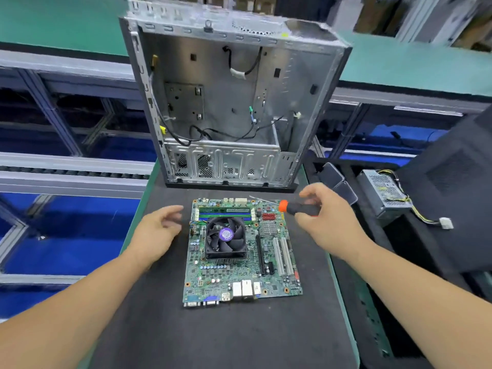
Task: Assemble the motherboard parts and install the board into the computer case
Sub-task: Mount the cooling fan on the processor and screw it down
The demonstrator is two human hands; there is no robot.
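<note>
A green motherboard (269, 278) lies flat on the black mat, its black CPU fan (225, 237) mounted near the far left and a memory stick (225, 209) seated along the far edge. Behind it the open metal computer case (300, 83) lies on its side, loose cables hanging inside. My right hand (328, 222) grips a black screwdriver with an orange collar (290, 207) over the board's far right corner, shaft pointing left. My left hand (157, 233) hovers beside the board's left edge, fingers relaxed and holding nothing.
The black mat (213, 336) covers a narrow green-edged bench. A grey power supply (383, 193) with yellow and black wires sits to the right, next to a black case panel (452, 203). Conveyor rails and blue bins lie to the left.
</note>
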